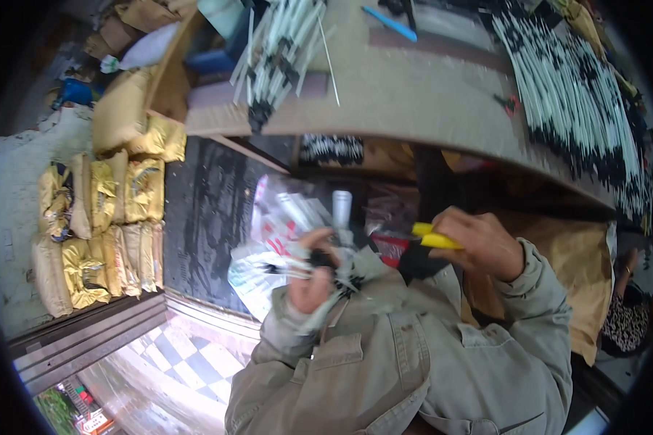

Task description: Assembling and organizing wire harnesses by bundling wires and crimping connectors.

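My left hand (310, 283) is closed around some black-ended pieces (322, 259) with thin white strands, in front of my jacket. Motion blur hides their exact kind. Close by, a white tube (342, 209) stands up near the fingers, and a clear plastic bag (272, 221) with red print lies behind them. Apart from it to the right, my right hand (482, 245) grips a yellow-handled tool (437, 235); its working end cannot be made out. Between the two hands a red item (389, 250) shows on dark cloth.
On the workbench (428, 94) ahead lie a bundle of white tubes (279, 54), a long row of black-ended white tubes (577, 94), a blue stick (390, 23) and a small red-and-black tool (511, 106). Yellow packages (145, 188) are stacked left. Another person (626, 319) sits at far right.
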Demonstrator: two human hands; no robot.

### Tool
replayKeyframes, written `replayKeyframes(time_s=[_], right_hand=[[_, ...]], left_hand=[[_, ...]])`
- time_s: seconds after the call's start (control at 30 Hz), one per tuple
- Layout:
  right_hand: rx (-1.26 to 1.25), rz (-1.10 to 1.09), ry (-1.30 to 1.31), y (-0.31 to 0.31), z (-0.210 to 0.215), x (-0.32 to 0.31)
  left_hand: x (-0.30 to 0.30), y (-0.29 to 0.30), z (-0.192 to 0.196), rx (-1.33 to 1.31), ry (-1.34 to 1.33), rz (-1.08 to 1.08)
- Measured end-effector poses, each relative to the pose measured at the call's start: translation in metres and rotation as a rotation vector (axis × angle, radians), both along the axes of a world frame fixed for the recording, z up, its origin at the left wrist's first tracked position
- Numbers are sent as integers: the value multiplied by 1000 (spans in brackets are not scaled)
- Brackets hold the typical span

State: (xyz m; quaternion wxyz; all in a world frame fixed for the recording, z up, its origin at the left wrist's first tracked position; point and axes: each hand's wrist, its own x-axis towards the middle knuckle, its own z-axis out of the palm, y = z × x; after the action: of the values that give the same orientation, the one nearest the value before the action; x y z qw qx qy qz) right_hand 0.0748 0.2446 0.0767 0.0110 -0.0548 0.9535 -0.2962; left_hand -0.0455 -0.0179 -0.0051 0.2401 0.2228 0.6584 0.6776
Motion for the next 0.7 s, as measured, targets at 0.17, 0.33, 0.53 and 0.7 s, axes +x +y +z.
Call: replayKeyframes(time_s=[0.17,0.33,0.53,0.7], right_hand=[[430,-356,380,66,10,-21],[575,-500,441,118,-2,-44],[595,-559,407,128,-13,-58],[674,-534,416,136,-21,-46]], left_hand=[[-109,-9,131,-291,236,452],[-230,82,221,92,78,32],[-367,188,156,-414,736,-19],[-352,218,121,-355,820,-20]])
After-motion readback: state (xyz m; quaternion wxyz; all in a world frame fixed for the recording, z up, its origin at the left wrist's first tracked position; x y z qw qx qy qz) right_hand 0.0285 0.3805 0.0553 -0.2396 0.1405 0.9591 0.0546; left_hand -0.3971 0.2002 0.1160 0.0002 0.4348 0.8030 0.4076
